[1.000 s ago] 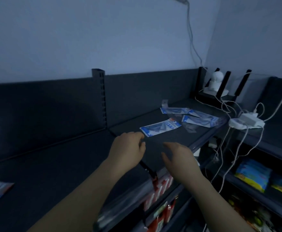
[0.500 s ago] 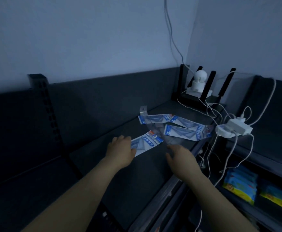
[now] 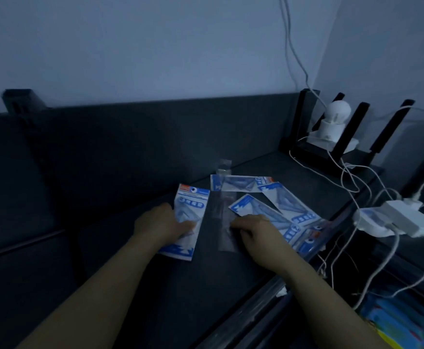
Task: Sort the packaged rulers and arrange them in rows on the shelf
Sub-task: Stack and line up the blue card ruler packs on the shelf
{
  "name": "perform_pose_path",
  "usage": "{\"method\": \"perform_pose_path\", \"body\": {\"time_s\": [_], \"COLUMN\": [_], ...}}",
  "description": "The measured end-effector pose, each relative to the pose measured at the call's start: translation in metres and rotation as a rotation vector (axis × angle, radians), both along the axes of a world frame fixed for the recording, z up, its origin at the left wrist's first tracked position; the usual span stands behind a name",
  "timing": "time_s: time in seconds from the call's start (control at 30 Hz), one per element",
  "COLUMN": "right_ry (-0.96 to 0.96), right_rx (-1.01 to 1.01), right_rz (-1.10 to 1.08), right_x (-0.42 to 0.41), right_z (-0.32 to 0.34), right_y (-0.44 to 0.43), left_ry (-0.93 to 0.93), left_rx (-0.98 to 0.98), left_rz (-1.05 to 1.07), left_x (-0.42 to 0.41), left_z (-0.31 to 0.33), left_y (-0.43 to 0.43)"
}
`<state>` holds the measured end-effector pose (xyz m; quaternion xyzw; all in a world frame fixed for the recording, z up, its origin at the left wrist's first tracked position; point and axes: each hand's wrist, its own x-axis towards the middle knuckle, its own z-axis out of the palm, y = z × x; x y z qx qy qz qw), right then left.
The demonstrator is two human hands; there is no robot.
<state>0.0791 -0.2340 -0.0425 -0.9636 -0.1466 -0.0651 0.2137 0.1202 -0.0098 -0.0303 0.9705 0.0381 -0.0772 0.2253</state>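
Observation:
Several blue-and-white ruler packets lie scattered on the dark shelf (image 3: 135, 285). My left hand (image 3: 161, 225) rests on top of one packet (image 3: 192, 209), which lies lengthwise away from me, with my fingers laid across its middle. My right hand (image 3: 257, 233) has its fingers curled, and the tips pinch the right edge of a narrow clear sleeve (image 3: 224, 217). Just right of that hand, two more packets (image 3: 285, 210) overlap at an angle near the shelf's front edge. Another packet (image 3: 241, 183) lies crosswise behind them.
A black stand with a small white camera (image 3: 334, 122) fills the back right corner. White cables and a power adapter (image 3: 404, 217) hang over the shelf's right end. Colourful packs (image 3: 397, 323) sit on a lower shelf at right. The dark back panel (image 3: 130, 147) rises behind.
Both hands have reached forward onto the pile. The left hand has turned its packet from diagonal to lengthwise, and the right hand has closed on the clear sleeve. The view has shifted right.

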Motion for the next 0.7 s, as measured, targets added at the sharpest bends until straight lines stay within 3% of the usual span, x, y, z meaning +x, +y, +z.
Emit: {"method": "perform_pose_path", "body": {"time_s": [0.07,0.2,0.43,0.57,0.7], "right_ry": [0.006,-0.004,-0.086,-0.062,0.023], "right_rx": [0.1,0.068,-0.169,-0.108,-0.179], "right_rz": [0.019,-0.123,-0.291,-0.032,0.078], "right_x": [0.008,0.03,0.052,0.041,0.028], "right_z": [0.002,0.0,-0.006,-0.004,0.001], "right_y": [-0.005,-0.026,-0.052,-0.043,-0.041], "left_ry": [-0.016,-0.032,-0.059,-0.068,-0.023], "left_rx": [0.006,0.032,0.057,0.045,-0.067], "left_rz": [0.036,0.098,0.182,0.192,0.179], "left_x": [0.001,0.001,0.001,0.0,-0.002], "left_z": [0.003,0.004,-0.009,-0.012,-0.011], "left_y": [-0.003,-0.008,-0.009,-0.009,-0.006]}}
